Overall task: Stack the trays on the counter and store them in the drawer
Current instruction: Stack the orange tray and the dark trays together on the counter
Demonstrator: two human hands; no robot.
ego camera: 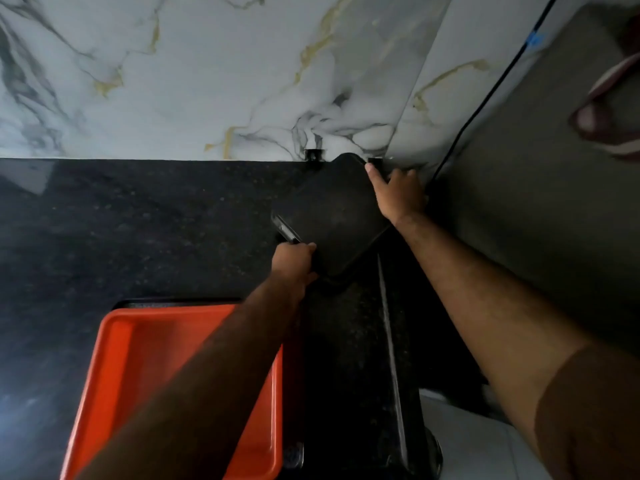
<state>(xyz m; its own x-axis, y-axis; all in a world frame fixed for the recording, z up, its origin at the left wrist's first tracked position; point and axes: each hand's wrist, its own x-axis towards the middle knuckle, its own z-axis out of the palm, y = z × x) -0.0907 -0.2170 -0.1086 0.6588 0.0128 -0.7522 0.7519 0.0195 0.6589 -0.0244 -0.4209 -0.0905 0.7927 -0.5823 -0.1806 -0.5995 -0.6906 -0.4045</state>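
Note:
A black tray point(334, 216) is held tilted above the dark granite counter point(138, 230), near the back right corner by the wall. My left hand point(294, 263) grips its near left edge. Its far right edge is in the grip of my right hand point(398, 194), thumb on top. An orange tray point(117, 362) sits on the counter at the front, resting on another black tray point(294, 375) whose rim shows around it; my left forearm crosses over the orange one.
A marble-patterned wall point(207, 74) rises behind the counter. A grey panel point(540, 188) stands to the right, with a black cable point(485, 98) running down it. The counter's right edge point(391, 341) drops to a pale floor. A striped cloth point(609, 109) hangs at upper right.

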